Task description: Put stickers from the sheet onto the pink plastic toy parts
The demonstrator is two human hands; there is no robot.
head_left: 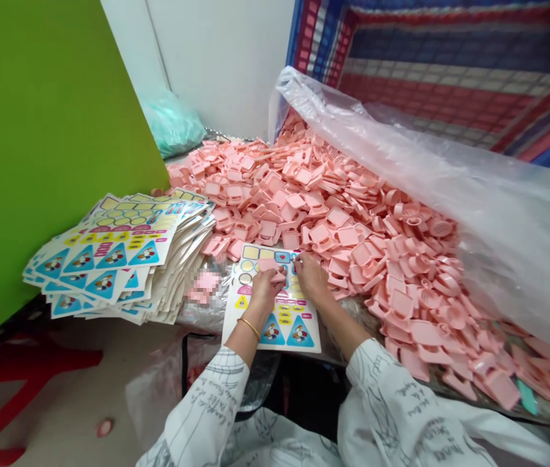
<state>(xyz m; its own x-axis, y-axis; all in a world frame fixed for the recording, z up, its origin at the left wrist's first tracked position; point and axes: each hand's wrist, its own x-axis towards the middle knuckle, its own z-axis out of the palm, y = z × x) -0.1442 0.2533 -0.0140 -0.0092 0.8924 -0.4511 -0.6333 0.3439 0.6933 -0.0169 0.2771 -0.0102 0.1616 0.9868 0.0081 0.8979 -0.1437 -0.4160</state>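
A sheet of stickers (250,324) lies at the table's front edge, printed with blue triangles, yellow circles and small labels. Above it my left hand (266,288) is closed on a small pink plastic piece (269,264), flat and squarish. My right hand (311,275) is at the sheet's upper right edge, fingertips pinched together; whatever is between them is too small to make out. Just left of the sheet is another pink piece (204,285), blurred by pixels. Behind both hands spreads a big heap of pink plastic pieces (294,201).
A tall, uneven stack of sticker sheets (109,259) stands at the left, beside a green panel (51,143). Clear plastic sheeting (508,240) drapes over the heap's right side, below a striped crate (450,78). A teal bag (172,123) sits at the back. Red stool legs (26,389) show below.
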